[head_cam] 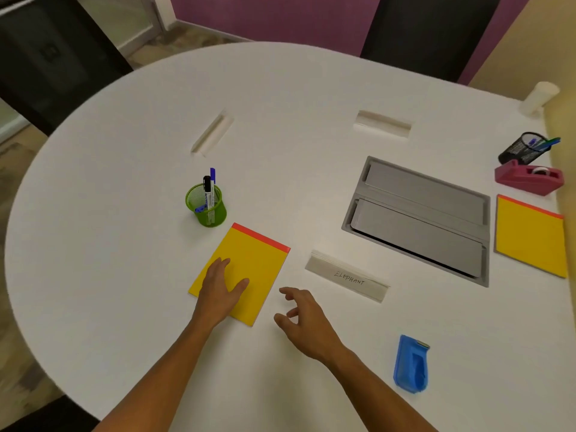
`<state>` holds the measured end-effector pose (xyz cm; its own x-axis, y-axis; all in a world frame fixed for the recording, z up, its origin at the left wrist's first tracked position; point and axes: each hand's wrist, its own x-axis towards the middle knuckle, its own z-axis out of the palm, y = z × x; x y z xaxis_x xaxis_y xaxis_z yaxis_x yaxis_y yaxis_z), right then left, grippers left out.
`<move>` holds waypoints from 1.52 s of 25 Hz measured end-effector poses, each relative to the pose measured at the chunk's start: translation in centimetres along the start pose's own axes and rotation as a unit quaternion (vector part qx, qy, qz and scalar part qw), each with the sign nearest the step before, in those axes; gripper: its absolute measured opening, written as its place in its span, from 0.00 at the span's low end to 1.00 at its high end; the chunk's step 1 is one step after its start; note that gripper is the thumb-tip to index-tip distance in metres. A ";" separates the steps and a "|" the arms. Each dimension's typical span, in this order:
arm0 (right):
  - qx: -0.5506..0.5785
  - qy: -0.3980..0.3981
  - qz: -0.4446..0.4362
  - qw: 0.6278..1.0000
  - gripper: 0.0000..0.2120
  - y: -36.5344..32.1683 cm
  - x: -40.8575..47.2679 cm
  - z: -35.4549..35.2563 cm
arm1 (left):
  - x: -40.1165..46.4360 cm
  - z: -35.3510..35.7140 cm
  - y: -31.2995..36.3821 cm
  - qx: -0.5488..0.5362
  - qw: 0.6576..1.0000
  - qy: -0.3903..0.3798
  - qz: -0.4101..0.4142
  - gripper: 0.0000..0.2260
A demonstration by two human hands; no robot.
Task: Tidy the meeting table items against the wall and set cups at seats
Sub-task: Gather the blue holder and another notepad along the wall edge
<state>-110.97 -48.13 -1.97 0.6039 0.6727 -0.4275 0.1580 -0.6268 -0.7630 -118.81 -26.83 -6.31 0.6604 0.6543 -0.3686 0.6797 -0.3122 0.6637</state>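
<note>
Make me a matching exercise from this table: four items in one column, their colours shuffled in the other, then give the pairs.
Items:
1. Pen cup beside the near notepad
2. Pen cup by the wall
3. Tape dispenser by the wall
4. Tape dispenser at the near edge

Colours:
A. Blue
B. Maroon
C. Green
D. Black

Pairs: 1-C, 2-D, 3-B, 4-A
</note>
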 end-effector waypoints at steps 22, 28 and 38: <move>-0.018 0.105 0.083 0.991 0.30 4.4 1.9 0.9 | 6.2 0.5 -1.7 0.277 0.953 -0.022 -0.121 0.56; -0.149 0.321 0.135 0.925 0.31 10.0 -4.7 -3.5 | 7.4 -0.7 -1.8 0.178 0.969 -0.028 -0.168 0.46; -0.088 0.305 0.331 0.889 0.52 16.2 -9.8 -6.0 | 4.8 -1.6 0.3 -0.067 0.987 -0.040 -0.141 0.21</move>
<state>-109.66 -67.28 -7.23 0.9130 -0.1701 -0.3707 -0.3012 -0.8941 -0.3316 -115.94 -22.67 -6.83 0.4784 0.6438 -0.5972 0.7950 -0.0286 0.6060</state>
